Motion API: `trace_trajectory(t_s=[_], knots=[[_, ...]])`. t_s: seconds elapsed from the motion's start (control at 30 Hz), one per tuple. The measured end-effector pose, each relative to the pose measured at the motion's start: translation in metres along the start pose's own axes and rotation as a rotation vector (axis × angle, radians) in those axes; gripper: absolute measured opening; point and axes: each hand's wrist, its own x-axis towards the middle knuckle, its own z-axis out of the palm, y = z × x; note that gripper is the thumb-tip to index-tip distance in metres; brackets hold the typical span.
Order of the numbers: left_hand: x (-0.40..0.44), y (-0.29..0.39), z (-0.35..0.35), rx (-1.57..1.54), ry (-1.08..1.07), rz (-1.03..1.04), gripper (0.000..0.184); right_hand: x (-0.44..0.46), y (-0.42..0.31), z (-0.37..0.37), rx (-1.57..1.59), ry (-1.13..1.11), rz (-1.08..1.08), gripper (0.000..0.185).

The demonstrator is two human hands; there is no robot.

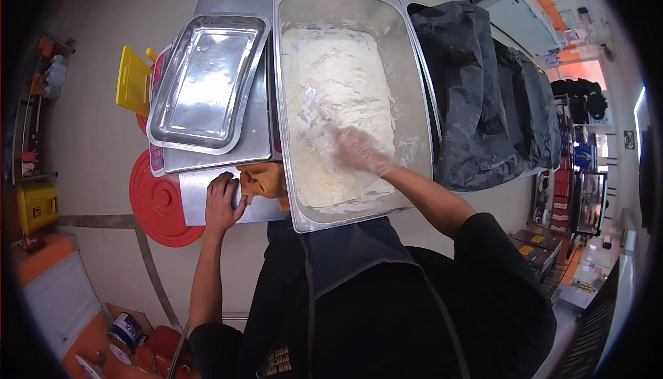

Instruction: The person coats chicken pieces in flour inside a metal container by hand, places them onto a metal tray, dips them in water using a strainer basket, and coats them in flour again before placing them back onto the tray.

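Observation:
My right hand [359, 152], in a clear glove, is down in the white flour-like powder [342, 82] that fills much of a deep metal pan [407, 102]. Motion smears its fingers, so what they hold, if anything, cannot be made out. Bare, my left hand [224, 203] lies on the metal surface [197, 189] with its fingers apart, holding nothing. Just right of it, close to the thumb, is a crumpled orange-brown cloth [262, 179] beside the pan's left wall.
An empty metal tray [210, 82] rests left of the pan. Black plastic sheeting [469, 102] covers things on the right. A round red lid [162, 199] and a yellow board [132, 80] stand at the left. Shelves [563, 192] are far right.

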Motion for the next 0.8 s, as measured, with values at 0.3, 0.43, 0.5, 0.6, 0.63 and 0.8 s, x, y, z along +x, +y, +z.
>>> trace_trajectory(t_s=[0.3,0.43,0.5,0.6,0.63,0.8], knots=[[-0.001,0.0,-0.001,0.009,-0.01,-0.005,0.042,0.087,0.114,0.035,-0.514,0.346,-0.143,0.058],[0.0,0.0,0.0,0.008,-0.01,-0.005,0.042,0.037,0.018,0.007,-0.484,0.173,-0.01,0.064],[0.0,0.0,0.0,0.005,-0.015,0.003,0.043,0.037,0.028,0.039,-0.509,0.123,-0.067,0.065],[0.0,-0.002,0.001,0.003,-0.015,0.004,0.044,0.022,0.045,0.094,-0.518,0.34,-0.173,0.062],[0.0,-0.002,0.002,0.003,-0.014,0.002,0.044,0.017,0.036,0.078,-0.36,0.212,-0.106,0.055],[0.0,-0.001,0.002,0.025,-0.007,0.006,0.043,0.018,0.032,0.034,0.112,0.195,-0.084,0.03]])
